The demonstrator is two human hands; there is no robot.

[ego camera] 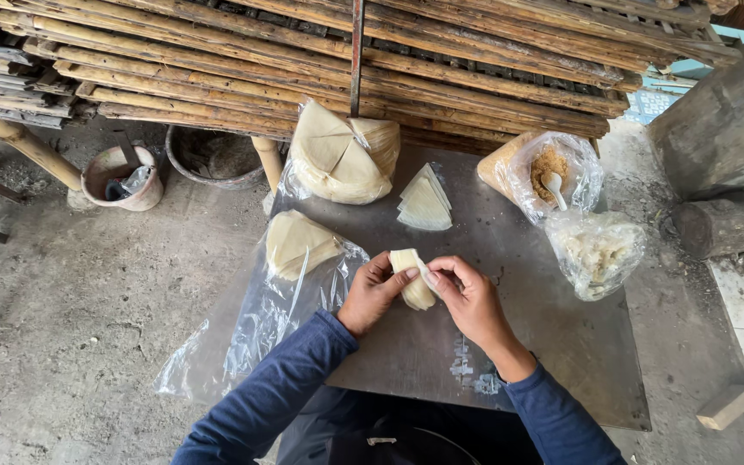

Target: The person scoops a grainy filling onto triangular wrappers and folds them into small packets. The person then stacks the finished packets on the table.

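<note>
Hands are meeting over the middle of the tabletop [561,344], left hand [372,294] and right hand [468,297] both pinching a pale folded wrapper [412,280], probably to keep its fold from springing open. Wrapper stacks [424,202] are waiting just beyond (easy reach), with a bag of brown filling [548,168] and its spoon [554,185] sitting to the right.

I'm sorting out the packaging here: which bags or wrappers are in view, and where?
Clear bag of brown crumbs with white spoon, far right.
Clear bag of pale filling, just below it.
Clear bag of cream wrappers, top centre.
Flat clear plastic sheet, left of the hands.
</note>
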